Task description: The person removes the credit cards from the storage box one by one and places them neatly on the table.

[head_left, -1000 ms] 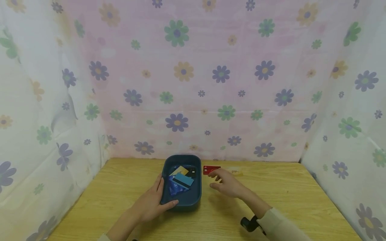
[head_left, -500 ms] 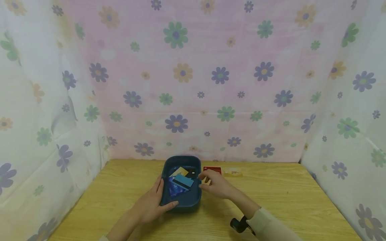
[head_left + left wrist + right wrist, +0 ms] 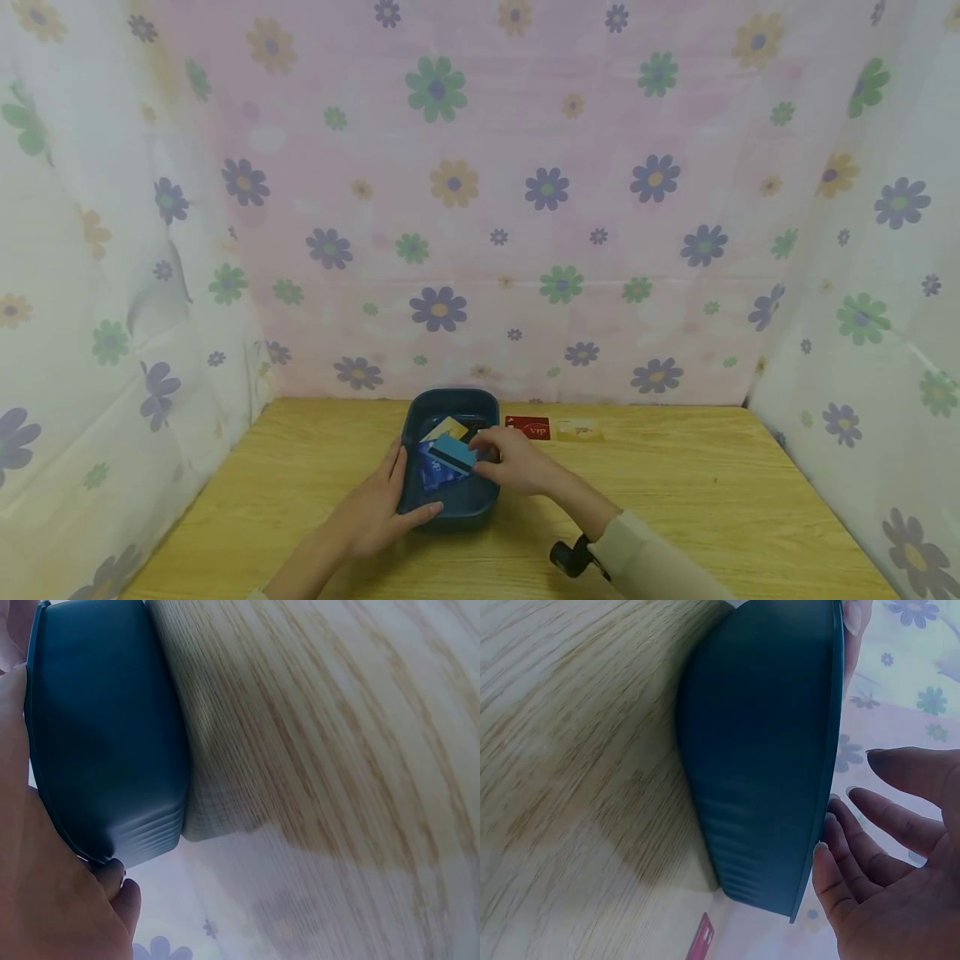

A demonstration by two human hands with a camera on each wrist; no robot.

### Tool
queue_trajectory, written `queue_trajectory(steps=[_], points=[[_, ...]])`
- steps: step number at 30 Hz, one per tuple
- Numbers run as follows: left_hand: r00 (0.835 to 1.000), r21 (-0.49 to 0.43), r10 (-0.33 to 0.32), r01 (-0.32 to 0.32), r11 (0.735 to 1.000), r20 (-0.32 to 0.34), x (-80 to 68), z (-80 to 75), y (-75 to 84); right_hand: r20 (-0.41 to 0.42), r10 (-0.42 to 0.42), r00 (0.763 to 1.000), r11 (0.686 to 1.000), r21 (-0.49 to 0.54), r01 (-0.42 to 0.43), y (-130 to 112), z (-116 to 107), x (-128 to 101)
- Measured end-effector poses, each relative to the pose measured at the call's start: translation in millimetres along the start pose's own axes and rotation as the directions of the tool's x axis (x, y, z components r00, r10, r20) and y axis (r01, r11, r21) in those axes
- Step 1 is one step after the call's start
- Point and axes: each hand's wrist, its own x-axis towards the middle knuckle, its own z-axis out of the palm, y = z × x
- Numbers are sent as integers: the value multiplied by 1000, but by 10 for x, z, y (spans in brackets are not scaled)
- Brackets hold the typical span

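Note:
A dark blue tray [image 3: 487, 492] sits at the back middle of the wooden table and holds several cards: a light blue card [image 3: 452, 452] on top, a yellow card [image 3: 446, 428] and a dark blue card [image 3: 433, 473]. My left hand [image 3: 386, 496] holds the tray's near left corner, thumb along the front wall and fingers up the left side. My right hand [image 3: 495, 456] reaches over the right rim with straight fingers [image 3: 870, 825], tips close to the light blue card; whether they touch it is unclear. The tray's outer wall [image 3: 757, 750] fills the right wrist view, and my left palm [image 3: 37, 892] presses its rim [image 3: 105, 735].
A red VIP card [image 3: 527, 427] and a gold card [image 3: 579, 430] lie flat on the table [image 3: 712, 500] just right of the tray. Flowered cloth walls [image 3: 480, 208] close in the back and both sides. A black wrist strap [image 3: 570, 557] sits on my right sleeve.
My right hand moved left from beside the red card to over the tray's right rim, uncovering the red card. The left hand and tray stayed put.

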Motion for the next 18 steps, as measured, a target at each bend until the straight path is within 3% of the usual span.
queue_trajectory(steps=[10,18], points=[[1000,4,24,-24,1000,-11,-26,3,-14,10,-19,1000,1000,18,19,-91,100,99],[1000,9,26,-26,1000,-10,-27,16,-48,10,113,994,989,90,-113,-163,261,206]])
